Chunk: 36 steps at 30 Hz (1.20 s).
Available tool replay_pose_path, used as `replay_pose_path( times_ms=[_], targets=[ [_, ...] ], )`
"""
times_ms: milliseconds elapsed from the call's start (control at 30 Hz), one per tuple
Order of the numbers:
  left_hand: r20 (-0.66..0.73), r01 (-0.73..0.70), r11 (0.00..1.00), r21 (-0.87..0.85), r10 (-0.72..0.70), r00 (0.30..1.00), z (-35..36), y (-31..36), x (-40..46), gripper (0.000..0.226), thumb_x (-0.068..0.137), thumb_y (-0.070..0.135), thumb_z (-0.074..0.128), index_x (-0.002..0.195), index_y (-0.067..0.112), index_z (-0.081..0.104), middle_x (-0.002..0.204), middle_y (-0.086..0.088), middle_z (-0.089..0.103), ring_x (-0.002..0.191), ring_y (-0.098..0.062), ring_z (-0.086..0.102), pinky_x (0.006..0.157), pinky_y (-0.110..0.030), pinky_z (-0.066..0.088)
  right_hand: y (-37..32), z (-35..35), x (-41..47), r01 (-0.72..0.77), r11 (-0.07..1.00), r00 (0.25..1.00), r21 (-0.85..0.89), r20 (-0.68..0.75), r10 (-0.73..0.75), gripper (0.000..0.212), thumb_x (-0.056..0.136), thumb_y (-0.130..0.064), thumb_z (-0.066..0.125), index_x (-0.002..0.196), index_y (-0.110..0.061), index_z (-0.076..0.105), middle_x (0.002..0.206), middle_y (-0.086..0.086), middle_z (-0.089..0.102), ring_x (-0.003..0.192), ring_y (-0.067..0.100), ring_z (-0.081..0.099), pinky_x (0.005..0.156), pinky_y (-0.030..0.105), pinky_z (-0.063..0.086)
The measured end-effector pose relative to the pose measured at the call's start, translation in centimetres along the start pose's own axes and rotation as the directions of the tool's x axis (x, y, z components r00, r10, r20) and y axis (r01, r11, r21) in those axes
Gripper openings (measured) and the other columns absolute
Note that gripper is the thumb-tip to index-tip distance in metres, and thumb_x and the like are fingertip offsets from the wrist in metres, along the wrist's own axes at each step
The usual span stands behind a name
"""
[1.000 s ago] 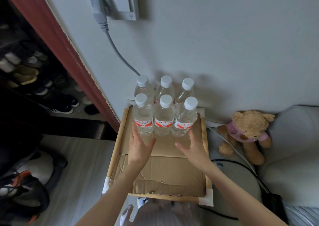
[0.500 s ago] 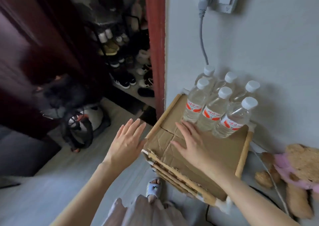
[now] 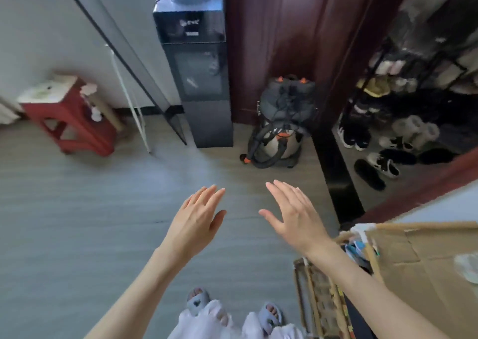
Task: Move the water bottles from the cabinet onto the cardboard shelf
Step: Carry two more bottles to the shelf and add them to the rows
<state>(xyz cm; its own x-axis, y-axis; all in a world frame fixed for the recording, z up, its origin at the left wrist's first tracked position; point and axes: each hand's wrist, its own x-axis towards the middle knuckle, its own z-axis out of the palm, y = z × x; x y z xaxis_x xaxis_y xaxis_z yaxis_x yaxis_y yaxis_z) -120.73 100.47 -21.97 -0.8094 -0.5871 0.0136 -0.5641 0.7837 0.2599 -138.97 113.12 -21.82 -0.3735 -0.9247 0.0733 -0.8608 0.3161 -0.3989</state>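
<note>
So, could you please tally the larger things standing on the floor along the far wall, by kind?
Red stool: 1
Water dispenser: 1
Backpack: 1
Shoe rack: 1
Total: 4
The cardboard shelf at the right edge is not counted. Left hand and right hand hold nothing.

- Grey wood-look floor across the middle, pale glare toward 12 o'clock.
- Dark water dispenser at 12 o'clock, against a white wall.
- Red stool at 10 o'clock.
- Dark red door at 1 o'clock, grey backpack at its foot.
- Shoe rack at 2 o'clock, shoes below.
</note>
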Motion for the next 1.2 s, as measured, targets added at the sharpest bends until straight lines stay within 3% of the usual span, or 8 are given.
replay_pose_path(
  times_ms=[233, 400, 533, 667, 833, 1000, 1133, 1200],
  targets=[
    [-0.111, 0.341, 0.926, -0.161, -0.360, 0.926, -2.3, -14.1, -10.5, 0.066, 0.092, 0.053, 0.012, 0.123, 0.008, 0.050, 0.122, -0.010, 0.060, 0.113, -0.026, 0.056, 0.099, -0.030, 0.031, -15.9, 8.6, 6.8, 0.307, 0.951, 0.938, 0.027, 0.157, -0.308, 0.061, 0.080, -0.051, 0.038, 0.124, -0.011, 0.052, 0.122, 0.012, 0.060, 0.112, 0.028, 0.058, 0.097, 0.050, 0.044],
    [-0.182, 0.549, 0.808, -0.212, -0.585, 0.790, -4.8, -24.9, -18.3, 0.066, 0.091, 0.055, 0.013, 0.121, 0.010, 0.052, 0.119, -0.009, 0.062, 0.111, -0.027, 0.058, 0.091, -0.038, 0.049, -29.2, 15.3, 10.9, 0.472, 0.877, 0.846, 0.090, 0.232, -0.480, 0.063, 0.080, -0.053, 0.036, 0.125, -0.011, 0.051, 0.124, 0.012, 0.059, 0.114, 0.029, 0.056, 0.100, 0.048, 0.041],
    [-0.230, 0.696, 0.685, -0.214, -0.728, 0.646, -7.2, -32.1, -23.4, 0.052, 0.087, 0.043, 0.032, 0.119, 0.010, 0.055, 0.118, -0.011, 0.063, 0.111, -0.030, 0.058, 0.088, -0.044, 0.049, -38.3, 19.1, 13.5, 0.617, 0.778, 0.729, 0.119, 0.285, -0.622, 0.060, 0.082, -0.051, 0.037, 0.124, -0.010, 0.051, 0.122, 0.013, 0.059, 0.110, 0.031, 0.057, 0.098, 0.049, 0.042],
    [-0.230, 0.788, 0.578, -0.213, -0.814, 0.534, -8.8, -37.7, -27.2, 0.049, 0.084, 0.040, 0.035, 0.119, 0.011, 0.056, 0.118, -0.010, 0.063, 0.111, -0.029, 0.058, 0.087, -0.041, 0.049, -46.0, 22.7, 17.0, 0.714, 0.683, 0.617, 0.154, 0.321, -0.718, 0.060, 0.084, -0.052, 0.037, 0.125, -0.011, 0.050, 0.123, 0.013, 0.058, 0.112, 0.031, 0.056, 0.100, 0.050, 0.040],
    [-0.216, 0.857, 0.446, -0.259, -0.891, 0.398, -9.7, -45.7, -29.9, 0.057, 0.083, 0.044, 0.029, 0.125, 0.012, 0.051, 0.128, -0.011, 0.056, 0.121, -0.030, 0.050, 0.101, -0.045, 0.038, -55.6, 27.5, 21.9, 0.773, 0.598, 0.505, 0.213, 0.365, -0.782, 0.062, 0.084, -0.054, 0.035, 0.126, -0.011, 0.048, 0.124, 0.012, 0.058, 0.112, 0.031, 0.056, 0.097, 0.049, 0.044],
    [-0.266, 0.887, 0.375, -0.268, -0.914, 0.306, -12.8, -56.8, -30.1, 0.060, 0.083, 0.046, 0.026, 0.125, 0.011, 0.051, 0.129, -0.010, 0.056, 0.121, -0.028, 0.049, 0.103, -0.034, 0.036, -65.1, 32.3, 28.7, 0.793, 0.548, 0.434, 0.267, 0.383, -0.815, 0.066, 0.082, -0.058, 0.032, 0.129, -0.013, 0.046, 0.129, 0.010, 0.054, 0.118, 0.029, 0.051, 0.101, 0.047, 0.040],
    [-0.311, 0.896, 0.339, -0.286, -0.917, 0.248, -17.2, -66.3, -29.4, 0.060, 0.083, 0.045, 0.027, 0.125, 0.009, 0.051, 0.128, -0.012, 0.056, 0.121, -0.030, 0.049, 0.103, -0.036, 0.036, -73.7, 35.6, 35.8, 0.817, 0.511, 0.405, 0.266, 0.364, -0.839, 0.068, 0.082, -0.059, 0.029, 0.131, -0.014, 0.044, 0.132, 0.010, 0.052, 0.122, 0.028, 0.048, 0.105, 0.045, 0.033],
    [-0.337, 0.901, 0.322, -0.290, -0.916, 0.219, -19.4, -70.6, -29.7, 0.058, 0.084, 0.044, 0.029, 0.124, 0.008, 0.051, 0.127, -0.013, 0.056, 0.121, -0.031, 0.050, 0.104, -0.030, 0.029, -78.6, 37.0, 38.7, 0.836, 0.474, 0.373, 0.278, 0.346, -0.861, 0.066, 0.083, -0.058, 0.032, 0.131, -0.014, 0.044, 0.132, 0.009, 0.052, 0.121, 0.028, 0.048, 0.105, 0.045, 0.033]
  ],
)
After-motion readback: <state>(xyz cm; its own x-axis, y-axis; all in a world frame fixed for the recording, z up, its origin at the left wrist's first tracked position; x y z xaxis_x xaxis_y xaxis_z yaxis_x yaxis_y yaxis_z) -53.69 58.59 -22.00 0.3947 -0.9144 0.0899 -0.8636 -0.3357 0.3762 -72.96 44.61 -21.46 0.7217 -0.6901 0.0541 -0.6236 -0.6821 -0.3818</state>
